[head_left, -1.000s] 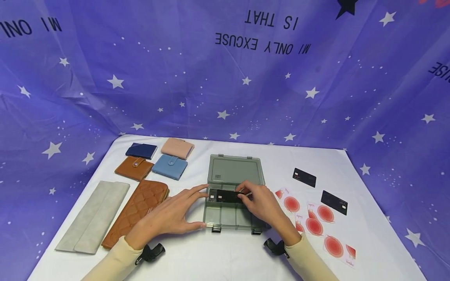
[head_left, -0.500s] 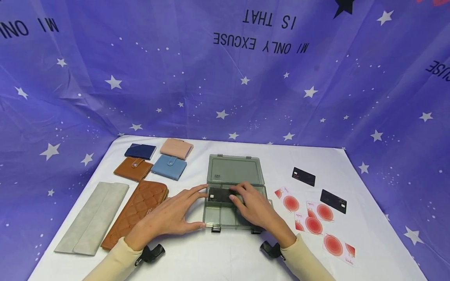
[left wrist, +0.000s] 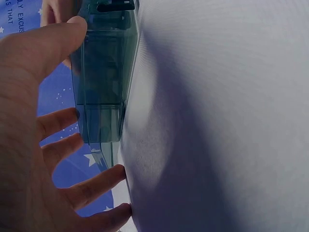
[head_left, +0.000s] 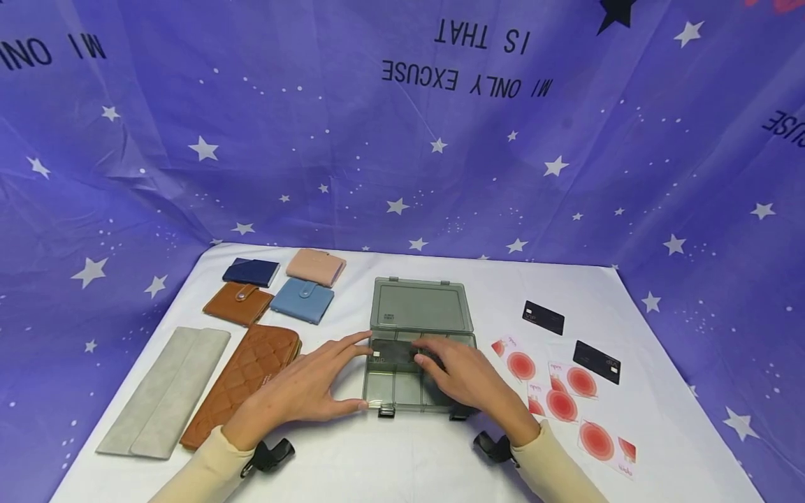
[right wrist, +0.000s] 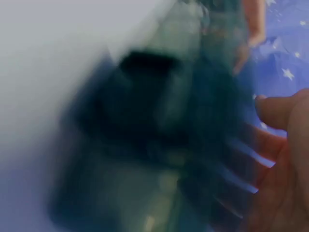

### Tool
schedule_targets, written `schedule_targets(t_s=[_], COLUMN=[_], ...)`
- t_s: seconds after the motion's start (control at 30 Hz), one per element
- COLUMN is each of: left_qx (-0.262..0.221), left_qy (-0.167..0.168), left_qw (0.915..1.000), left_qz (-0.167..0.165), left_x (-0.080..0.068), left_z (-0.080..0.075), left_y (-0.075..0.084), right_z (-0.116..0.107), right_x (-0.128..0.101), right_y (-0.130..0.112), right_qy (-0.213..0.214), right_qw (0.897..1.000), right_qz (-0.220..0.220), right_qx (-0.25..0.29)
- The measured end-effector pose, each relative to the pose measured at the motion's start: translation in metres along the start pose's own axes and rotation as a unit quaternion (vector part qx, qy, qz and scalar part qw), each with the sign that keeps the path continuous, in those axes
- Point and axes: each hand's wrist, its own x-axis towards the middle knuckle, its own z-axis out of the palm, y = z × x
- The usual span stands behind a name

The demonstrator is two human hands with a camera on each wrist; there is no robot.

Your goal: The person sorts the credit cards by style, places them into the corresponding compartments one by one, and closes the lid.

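A clear grey-green compartment box lies open at the table's middle, its lid folded back flat. A black card lies in the box's rear compartment. My right hand is spread over the box with its fingers on the card's right end. My left hand braces the box's left side, thumb at the front corner and index finger at the rear. The left wrist view shows the box wall between my thumb and fingers. The right wrist view is blurred: the box and my fingers.
Several wallets lie at the left: navy, pink, small brown, light blue, long quilted brown, long grey. At the right lie two black cards and several white cards with red circles. A purple star cloth hangs behind.
My right hand has lowered the black card from standing on its edge above the box to lying in the rear compartment, and its fingers now lie on it. The left hand stayed.
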Motion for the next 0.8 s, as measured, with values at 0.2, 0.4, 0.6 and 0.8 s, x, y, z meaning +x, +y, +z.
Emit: schedule_targets(t_s=[0.2,0.4,0.6,0.8], left_qx=[0.005,0.008,0.009,0.008], left_qy=[0.006,0.012,0.02,0.019], left_qw=[1.0,0.9999,0.9997,0.9997], left_qz=[0.002,0.008,0.015,0.016], left_x=[-0.001,0.0,0.0,0.0], left_z=[0.001,0.001,0.001,0.002], left_y=[0.001,0.001,0.0,0.001], right_z=[-0.037,-0.064,-0.081,-0.09], right_x=[-0.005,-0.017,-0.03,-0.039], right_y=[0.03,0.09,0.153,0.198], right_qy=[0.062,0.097,0.083,0.074], right_qw=[0.998,0.995,0.993,0.99], right_qz=[-0.022,0.022,0.075,0.116], right_qx=[0.01,-0.015,-0.031,-0.042])
